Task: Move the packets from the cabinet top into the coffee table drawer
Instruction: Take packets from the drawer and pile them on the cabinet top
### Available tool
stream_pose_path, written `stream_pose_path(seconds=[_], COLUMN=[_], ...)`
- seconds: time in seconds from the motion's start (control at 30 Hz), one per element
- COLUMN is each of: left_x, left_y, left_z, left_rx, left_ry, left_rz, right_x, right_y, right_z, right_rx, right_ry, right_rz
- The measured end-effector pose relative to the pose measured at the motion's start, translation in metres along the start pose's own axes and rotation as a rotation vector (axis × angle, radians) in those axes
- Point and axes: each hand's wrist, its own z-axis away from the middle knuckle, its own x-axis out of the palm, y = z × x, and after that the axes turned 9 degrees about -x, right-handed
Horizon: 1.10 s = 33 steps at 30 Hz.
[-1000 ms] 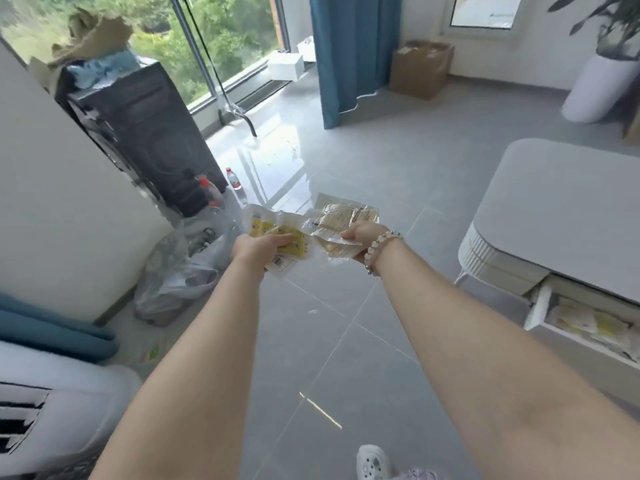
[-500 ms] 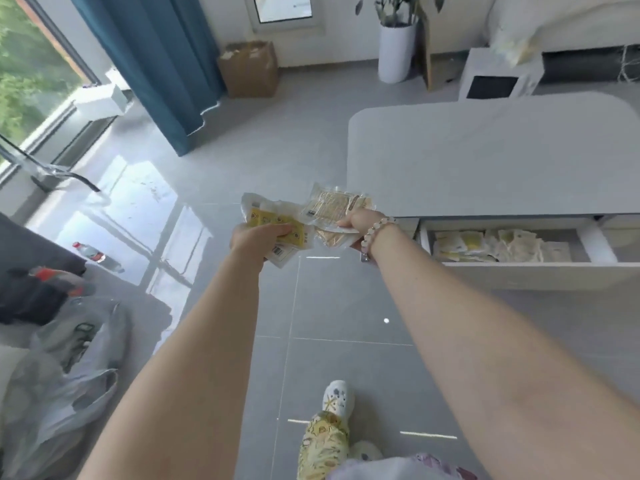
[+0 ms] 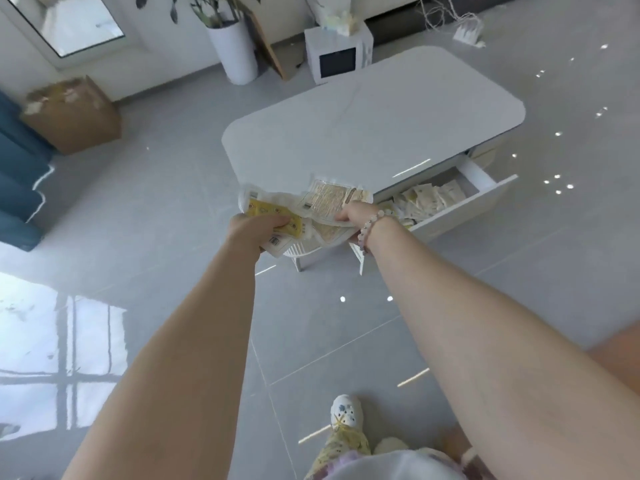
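Observation:
My left hand (image 3: pixel 252 228) grips a white packet with a yellow label (image 3: pixel 266 213), fingers curled over it. My right hand (image 3: pixel 355 216), with a bead bracelet on the wrist, holds a clear packet with pale brown contents (image 3: pixel 329 199). Both packets are held side by side in the air just in front of the white coffee table (image 3: pixel 363 119). The table's drawer (image 3: pixel 485 199) stands pulled out to the right of my right hand, with several pale packets (image 3: pixel 429 200) lying inside. The cabinet is out of view.
A white plant pot (image 3: pixel 239 53) and a small white microwave (image 3: pixel 339 55) stand on the floor behind the table. A cardboard box (image 3: pixel 74 114) sits at left beside a blue curtain (image 3: pixel 17 174). My foot in a white shoe (image 3: pixel 346 412) is on the grey tiles.
The view has swung right from the window side to the coffee table, which is now nearer. Both hands have kept the same hold on their packets.

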Motion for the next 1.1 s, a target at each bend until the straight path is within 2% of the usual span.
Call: stream_pose_path(seconds=[0.17, 0.67, 0.93, 1.1], left_x=[0.035, 0.162, 0.267, 0.325], left_y=[0.022, 0.06, 0.1, 0.121], left_z=[-0.017, -0.019, -0.017, -0.023], left_rx=[0.008, 0.061, 0.066, 0.04], left_ry=[-0.09, -0.258, -0.276, -0.265], left_rz=[-0.084, -0.209, -0.262, -0.32], right_x=[-0.026, -0.136, -0.236, -0.29], right_y=[0.003, 0.002, -0.011, -0.023], right_z=[-0.007, -0.017, -0.055, -0.074], right_rx=[0.023, 0.029, -0.012, 0.052], right_ry=[0.125, 0.272, 0.299, 0.321], right_rz=[-0.081, -0.107, -0.189, -0.275])
